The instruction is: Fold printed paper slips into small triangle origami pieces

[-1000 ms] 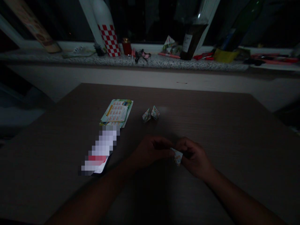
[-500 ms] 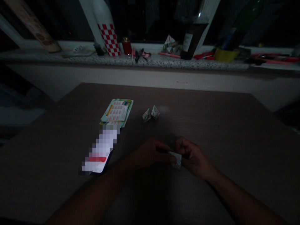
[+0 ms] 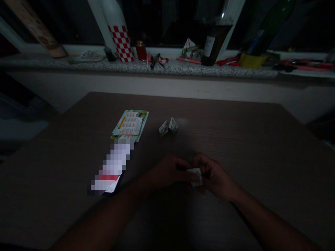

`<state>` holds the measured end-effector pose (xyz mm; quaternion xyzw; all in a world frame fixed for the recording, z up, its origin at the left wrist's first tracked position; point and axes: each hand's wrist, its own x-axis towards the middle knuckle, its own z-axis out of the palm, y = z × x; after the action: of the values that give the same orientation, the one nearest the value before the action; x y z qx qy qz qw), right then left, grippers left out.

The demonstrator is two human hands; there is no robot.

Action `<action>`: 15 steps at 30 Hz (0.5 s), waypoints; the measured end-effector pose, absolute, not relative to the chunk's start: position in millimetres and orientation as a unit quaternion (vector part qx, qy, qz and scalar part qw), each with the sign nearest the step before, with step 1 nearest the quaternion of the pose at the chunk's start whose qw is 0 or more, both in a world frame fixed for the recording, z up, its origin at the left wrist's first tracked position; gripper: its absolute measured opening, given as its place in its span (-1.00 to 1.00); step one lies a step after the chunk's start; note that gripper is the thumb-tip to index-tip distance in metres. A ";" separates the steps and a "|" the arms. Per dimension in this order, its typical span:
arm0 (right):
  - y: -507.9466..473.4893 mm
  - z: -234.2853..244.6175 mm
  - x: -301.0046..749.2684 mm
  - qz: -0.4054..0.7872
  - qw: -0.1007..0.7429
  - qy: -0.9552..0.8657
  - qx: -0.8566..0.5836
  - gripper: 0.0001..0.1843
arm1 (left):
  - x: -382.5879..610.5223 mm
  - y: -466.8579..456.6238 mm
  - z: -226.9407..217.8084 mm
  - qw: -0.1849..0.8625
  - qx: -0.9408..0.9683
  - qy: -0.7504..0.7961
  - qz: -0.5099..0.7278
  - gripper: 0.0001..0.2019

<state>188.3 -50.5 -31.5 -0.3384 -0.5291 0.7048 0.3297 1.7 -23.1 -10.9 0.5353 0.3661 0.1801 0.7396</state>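
Note:
A small folded piece of printed paper (image 3: 196,172) is between my two hands, low over the table. My left hand (image 3: 169,173) pinches it from the left, the thumb lying across its face. Curled around the paper's right edge, my right hand (image 3: 216,177) grips it with the fingertips partly hidden. Dim light blurs the finer creases. Beyond the hands, two pointed folded paper pieces (image 3: 173,126) stand side by side on the table, printed in similar colours.
To the left lies a stack of printed calendar cards (image 3: 127,126), with a phone (image 3: 111,188) just in front, its screen pixelated. A stone windowsill (image 3: 172,71) behind the table (image 3: 235,132) carries a red-and-white checkered bottle (image 3: 122,43), a dark bottle (image 3: 210,47) and other small items.
The folded paper has turned slightly and shifted a little left in my fingers. My right fingertips have moved slightly left, closer to my left hand.

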 end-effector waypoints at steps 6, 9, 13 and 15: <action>-48.1 -21.5 194.2 0.583 0.352 -0.634 -0.367 -0.77 | 0.6 -19.6 -8.5 0.714 0.531 0.383 0.249 -0.71; -46.4 -22.9 196.7 0.472 0.357 -0.709 -0.384 -0.82 | 2.4 -19.5 -7.8 0.703 0.525 0.393 0.276 -0.68; -45.0 -26.5 197.5 0.384 0.350 -0.760 -0.390 -0.81 | 5.9 -21.9 -7.9 0.692 0.519 0.414 0.283 -0.66; -45.3 -27.0 197.1 0.370 0.347 -0.766 -0.395 -0.81 | 7.2 -23.0 -9.0 0.691 0.515 0.420 0.285 -0.65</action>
<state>197.1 -45.3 -27.0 -0.3953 -0.7656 0.3700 0.3475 7.2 -23.0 -9.0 0.5148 0.4200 0.2846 0.6911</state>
